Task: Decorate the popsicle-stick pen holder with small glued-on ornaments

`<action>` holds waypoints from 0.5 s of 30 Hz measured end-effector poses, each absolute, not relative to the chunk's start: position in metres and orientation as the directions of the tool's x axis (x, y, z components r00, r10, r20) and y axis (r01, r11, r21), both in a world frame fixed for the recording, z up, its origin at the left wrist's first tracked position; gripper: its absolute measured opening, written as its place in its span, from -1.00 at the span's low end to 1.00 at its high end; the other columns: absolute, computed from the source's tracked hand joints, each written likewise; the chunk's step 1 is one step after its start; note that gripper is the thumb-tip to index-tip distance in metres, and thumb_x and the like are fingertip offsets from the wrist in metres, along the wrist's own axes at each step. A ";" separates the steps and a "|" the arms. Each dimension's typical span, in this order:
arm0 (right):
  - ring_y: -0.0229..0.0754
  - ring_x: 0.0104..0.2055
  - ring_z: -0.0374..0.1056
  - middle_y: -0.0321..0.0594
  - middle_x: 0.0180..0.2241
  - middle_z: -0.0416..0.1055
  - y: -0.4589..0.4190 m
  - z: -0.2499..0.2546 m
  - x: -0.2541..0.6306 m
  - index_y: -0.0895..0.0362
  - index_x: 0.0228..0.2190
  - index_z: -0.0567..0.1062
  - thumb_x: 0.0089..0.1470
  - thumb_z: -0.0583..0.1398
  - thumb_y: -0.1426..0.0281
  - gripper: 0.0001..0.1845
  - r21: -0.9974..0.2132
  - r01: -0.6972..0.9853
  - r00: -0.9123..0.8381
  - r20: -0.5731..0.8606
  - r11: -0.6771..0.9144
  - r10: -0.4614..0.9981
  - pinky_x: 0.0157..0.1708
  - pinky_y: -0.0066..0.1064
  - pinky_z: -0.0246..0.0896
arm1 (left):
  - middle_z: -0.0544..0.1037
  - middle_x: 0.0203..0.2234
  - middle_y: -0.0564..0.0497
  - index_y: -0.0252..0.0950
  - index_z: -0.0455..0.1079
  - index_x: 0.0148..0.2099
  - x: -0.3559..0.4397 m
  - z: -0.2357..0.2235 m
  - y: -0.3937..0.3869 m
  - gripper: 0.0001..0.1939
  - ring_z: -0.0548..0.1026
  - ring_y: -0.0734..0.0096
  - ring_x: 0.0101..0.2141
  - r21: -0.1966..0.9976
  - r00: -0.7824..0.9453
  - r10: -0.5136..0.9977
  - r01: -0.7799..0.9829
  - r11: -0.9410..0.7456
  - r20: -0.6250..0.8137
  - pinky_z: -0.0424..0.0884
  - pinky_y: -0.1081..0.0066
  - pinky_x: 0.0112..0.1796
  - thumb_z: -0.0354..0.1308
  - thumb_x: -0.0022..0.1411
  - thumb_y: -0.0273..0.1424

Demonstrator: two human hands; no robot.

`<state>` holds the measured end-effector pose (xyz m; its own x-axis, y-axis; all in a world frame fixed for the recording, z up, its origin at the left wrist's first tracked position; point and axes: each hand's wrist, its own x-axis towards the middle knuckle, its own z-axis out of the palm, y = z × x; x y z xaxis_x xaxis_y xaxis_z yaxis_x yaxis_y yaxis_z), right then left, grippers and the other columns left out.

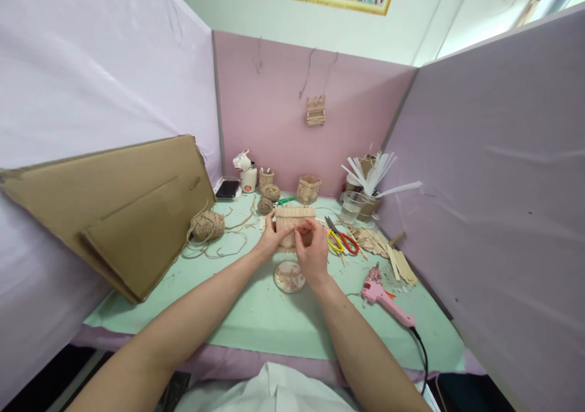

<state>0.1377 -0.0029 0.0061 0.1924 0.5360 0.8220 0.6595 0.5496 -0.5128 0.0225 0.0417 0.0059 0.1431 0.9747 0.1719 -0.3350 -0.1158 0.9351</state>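
Note:
A small container made of wooden sticks (292, 213), with twine bands near its top and bottom, is between my hands above the table's middle. My left hand (271, 239) grips its left side, thumb across the front. At the container's front right, my right hand (312, 246) has thumb and forefinger pinched together; whatever sits between them is too small to make out. Just below my hands lies a round dish (289, 277) with pale scraps on it. Scissors with yellow and red handles (342, 240) lie right of my right hand.
A pink glue gun (384, 299) with a black cord lies at the right, near wooden sticks (401, 266). Left stand a twine ball (208, 225) and cardboard sheets (137, 229). Behind are a plastic cup (351, 207), white glue sticks (372, 174) and another stick container (309, 189).

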 end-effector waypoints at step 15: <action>-0.09 0.12 0.16 -0.03 0.06 0.15 0.002 0.012 0.144 0.09 0.02 0.14 -0.04 0.15 0.39 -0.44 -0.751 0.364 0.307 0.655 0.551 0.690 0.03 -0.16 0.21 | 0.49 -0.05 -0.19 -0.30 0.29 0.02 0.021 0.005 0.048 -0.41 0.48 0.10 -0.09 0.879 0.287 0.952 -0.475 0.044 0.107 0.39 0.10 -0.05 0.32 -0.04 -0.22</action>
